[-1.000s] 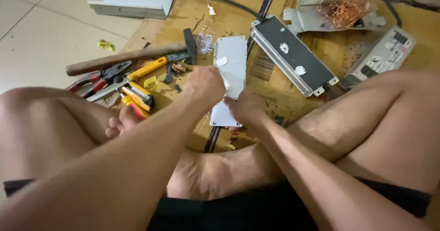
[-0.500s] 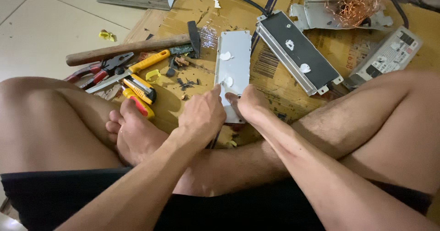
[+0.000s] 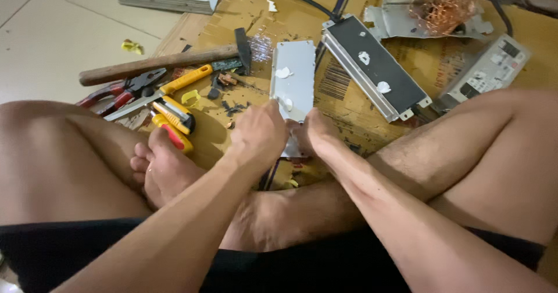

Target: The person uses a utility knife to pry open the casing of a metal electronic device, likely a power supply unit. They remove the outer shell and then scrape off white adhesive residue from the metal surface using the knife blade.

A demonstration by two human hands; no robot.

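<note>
A grey metal plate (image 3: 293, 87) is lying lengthwise on a sheet of cardboard (image 3: 349, 90) spread on the floor, and its near end is being gripped from both sides by a person seated cross-legged. The left hand (image 3: 258, 135) is being held knuckles-up with the wrist bent down, its fingers curled together and clamped on the plate's near left edge. The right hand (image 3: 314, 133) is being pressed against the near right edge, fingers closed on it, though the fingertips are hidden. Both forearms are being stretched forward over the crossed legs. Left of the plate, a wooden-handled hammer (image 3: 163, 63), red pliers (image 3: 119, 90) and a yellow utility knife (image 3: 173, 114) are lying together. A long black-topped metal box (image 3: 375, 66) is lying just right of the plate.
</note>
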